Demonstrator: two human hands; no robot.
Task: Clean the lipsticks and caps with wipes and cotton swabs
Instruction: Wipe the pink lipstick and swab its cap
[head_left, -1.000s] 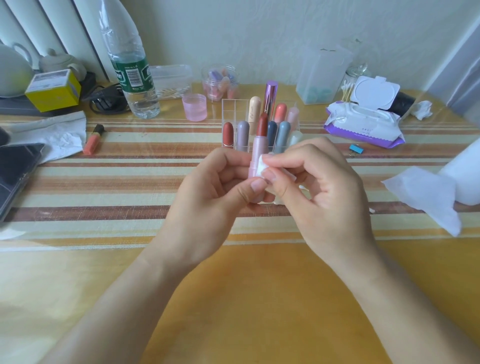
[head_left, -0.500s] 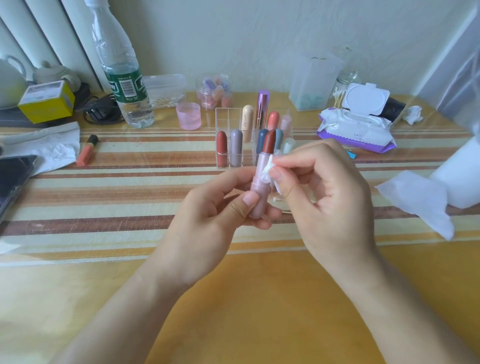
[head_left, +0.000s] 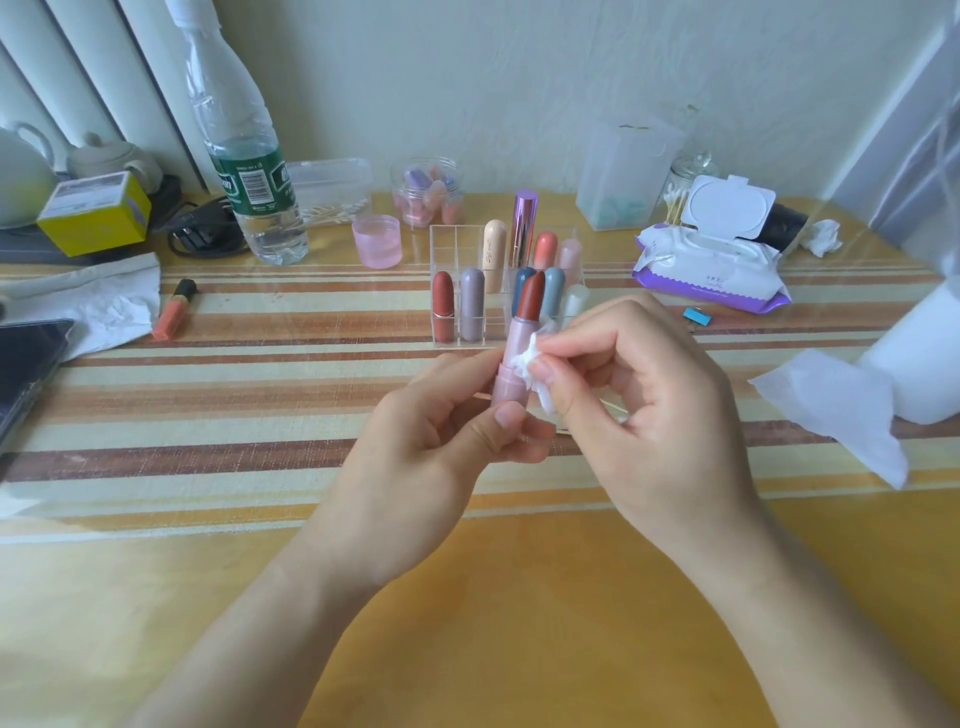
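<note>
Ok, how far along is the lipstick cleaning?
Done: unclear; capped lipsticks stand in the rack, cleaned or not I cannot tell. In hand: left hand holds an open lipstick, right hand pinches a wipe against its tube. Left: its cap, not in view, and possibly the rest.

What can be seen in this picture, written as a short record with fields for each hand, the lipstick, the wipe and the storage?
Left: the left hand grips the lower tube of the lipstick
Right: the right hand pinches a small white wipe against the tube
Lipstick: pink tube, cap off, red-brown bullet extended, roughly upright
Storage: clear organizer behind the hands, capped lipsticks standing in it
Supply: wipes pack at back right, lid open
</note>
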